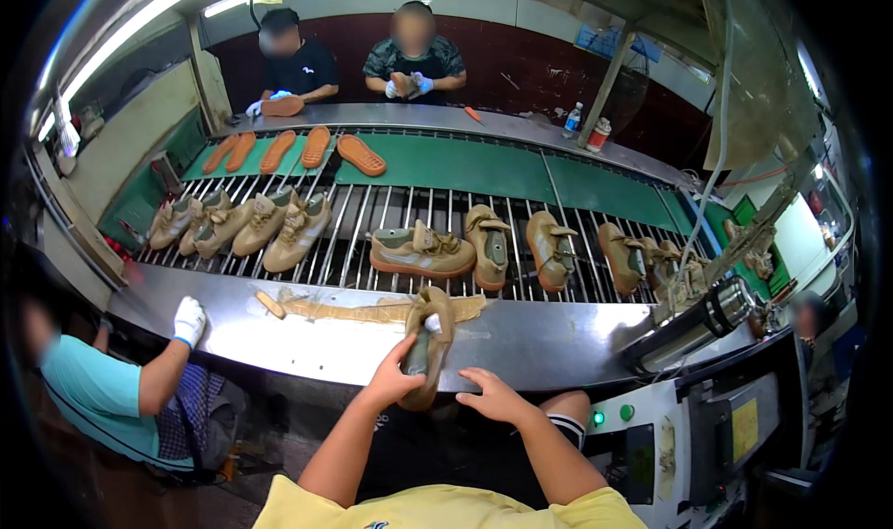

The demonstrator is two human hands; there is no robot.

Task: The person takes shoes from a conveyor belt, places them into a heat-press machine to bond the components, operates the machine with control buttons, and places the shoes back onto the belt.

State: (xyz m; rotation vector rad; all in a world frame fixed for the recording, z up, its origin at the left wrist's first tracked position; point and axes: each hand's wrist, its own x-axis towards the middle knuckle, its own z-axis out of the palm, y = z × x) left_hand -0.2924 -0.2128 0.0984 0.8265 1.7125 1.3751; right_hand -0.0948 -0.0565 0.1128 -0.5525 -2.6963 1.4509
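Note:
A tan shoe (443, 345) with a grey-green lining is tilted over the near edge of the metal worktop, its toe end pointing away from me. My left hand (393, 376) grips it from the left side near the heel, thumb at the opening. Something white shows inside the shoe toward the toe. To the right of the heel, my right hand (493, 398) is held with its fingers apart and nothing in it. Beyond the worktop, another tan shoe (423, 253) lies on the roller conveyor among several more like it.
Orange-brown soles (361, 155) lie on the green belt (446, 162) past the rollers. Brown tape and a small tan piece (270, 305) are on the steel worktop (307, 348). A steel flask (688, 326) leans at right, above a control box (642, 445). Co-workers sit left and across.

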